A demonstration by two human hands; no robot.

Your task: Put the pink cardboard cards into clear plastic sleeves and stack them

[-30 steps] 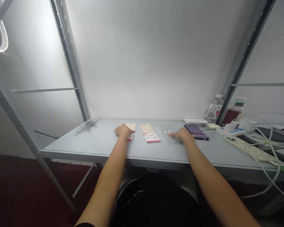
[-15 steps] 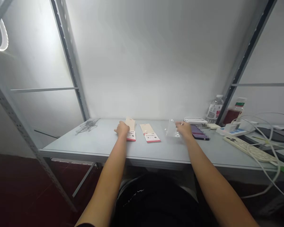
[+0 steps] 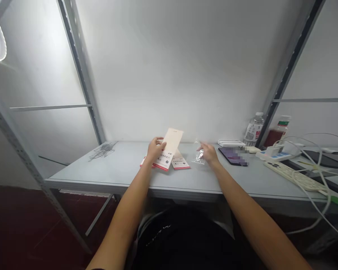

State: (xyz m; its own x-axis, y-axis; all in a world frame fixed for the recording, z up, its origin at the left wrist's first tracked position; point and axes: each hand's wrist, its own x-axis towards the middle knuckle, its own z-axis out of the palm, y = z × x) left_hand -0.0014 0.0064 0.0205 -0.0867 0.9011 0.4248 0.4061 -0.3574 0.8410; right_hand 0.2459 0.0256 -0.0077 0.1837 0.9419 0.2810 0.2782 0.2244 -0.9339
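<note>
Over the table (image 3: pixel 112 170), the left grip (image 3: pixel 157 148) pinches a cream paper packet (image 3: pixel 170 144), the right grip (image 3: pixel 209 153) a clear plastic bag (image 3: pixel 199 156).

A phone (image 3: pixel 229 155) just right of the right hand (image 3: pixel 210 153) seemingly blocks passage.

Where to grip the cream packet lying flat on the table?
Pinch the red-edged near end, coming from the front: the cream packet lies flat, so fingers need that edge, and the raised packet in the left hand covers its far left corner.
</note>
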